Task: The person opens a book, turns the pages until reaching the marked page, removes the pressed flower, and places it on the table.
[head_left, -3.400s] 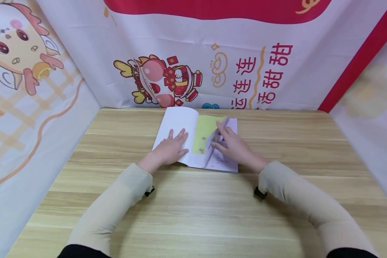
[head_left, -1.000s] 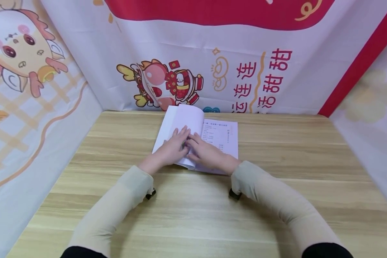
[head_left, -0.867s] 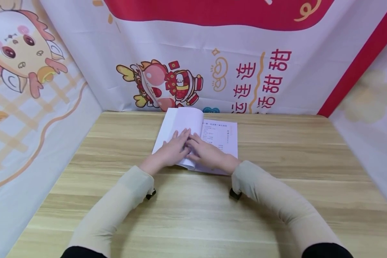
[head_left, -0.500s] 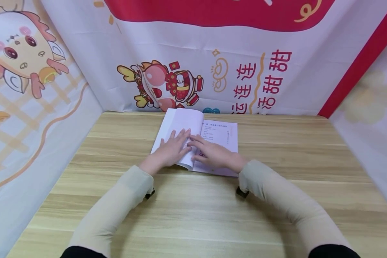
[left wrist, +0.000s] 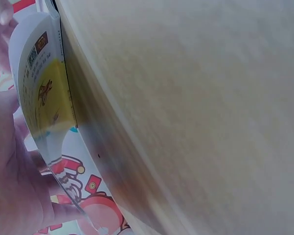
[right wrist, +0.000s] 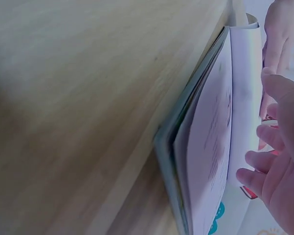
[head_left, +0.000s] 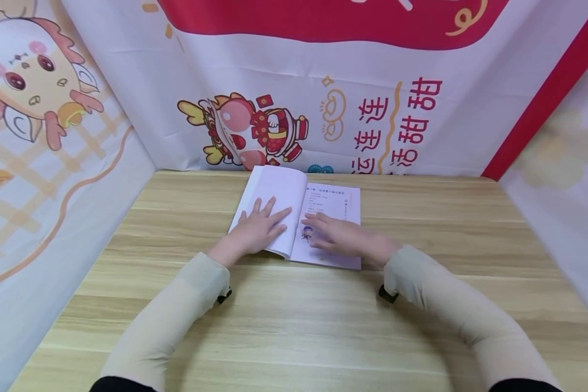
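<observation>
Left hand [head_left: 257, 230] flat on the left page of the open booklet [head_left: 330, 204], fingers straight and spread, pressing it down. Right hand [head_left: 340, 238] flat on the right page, fingers relaxed and extended toward the spine, just beside the left hand, not touching it. Neither hand grips anything.

Booklet lies open at frame centre on the wooden tabletop [head_left: 421, 305], near its far edge; right page shows printed text and a small picture. Left page curves up slightly at the spine. Cream sleeves [head_left: 176, 310] run to the lower corners. Printed cartoon banner [head_left: 372, 98] backs the tabletop, cloth panels at both sides.
</observation>
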`<state>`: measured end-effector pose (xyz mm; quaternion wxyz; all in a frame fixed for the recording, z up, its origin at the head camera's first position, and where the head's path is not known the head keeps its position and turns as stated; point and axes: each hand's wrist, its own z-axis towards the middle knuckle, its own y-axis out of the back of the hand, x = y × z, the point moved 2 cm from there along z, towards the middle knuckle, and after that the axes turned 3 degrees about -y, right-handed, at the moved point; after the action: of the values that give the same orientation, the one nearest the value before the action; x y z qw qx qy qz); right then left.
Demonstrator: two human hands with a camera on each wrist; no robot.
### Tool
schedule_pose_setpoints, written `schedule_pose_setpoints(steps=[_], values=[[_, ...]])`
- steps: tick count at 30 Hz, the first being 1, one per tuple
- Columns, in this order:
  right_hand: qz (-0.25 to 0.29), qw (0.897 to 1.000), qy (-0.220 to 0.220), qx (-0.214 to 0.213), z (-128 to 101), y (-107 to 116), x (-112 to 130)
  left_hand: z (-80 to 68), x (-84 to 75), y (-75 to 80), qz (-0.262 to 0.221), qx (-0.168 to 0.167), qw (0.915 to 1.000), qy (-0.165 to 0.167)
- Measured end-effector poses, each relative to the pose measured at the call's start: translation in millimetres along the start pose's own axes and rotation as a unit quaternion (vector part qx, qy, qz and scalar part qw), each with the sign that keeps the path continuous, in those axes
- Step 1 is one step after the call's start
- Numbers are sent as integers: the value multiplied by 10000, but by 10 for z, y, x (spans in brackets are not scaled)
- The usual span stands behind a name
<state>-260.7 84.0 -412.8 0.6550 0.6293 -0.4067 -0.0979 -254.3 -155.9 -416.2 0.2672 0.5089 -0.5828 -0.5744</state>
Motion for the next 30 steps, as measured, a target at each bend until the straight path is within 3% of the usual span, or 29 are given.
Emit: schedule_pose_setpoints(steps=[13, 30], values=[[106, 9971, -188, 736, -363, -32, -191, -33, 63, 14, -126, 90, 9999, 51], [139, 9943, -172, 1039, -571, 16, -336, -60, 91, 22, -330, 196, 9993, -12]])
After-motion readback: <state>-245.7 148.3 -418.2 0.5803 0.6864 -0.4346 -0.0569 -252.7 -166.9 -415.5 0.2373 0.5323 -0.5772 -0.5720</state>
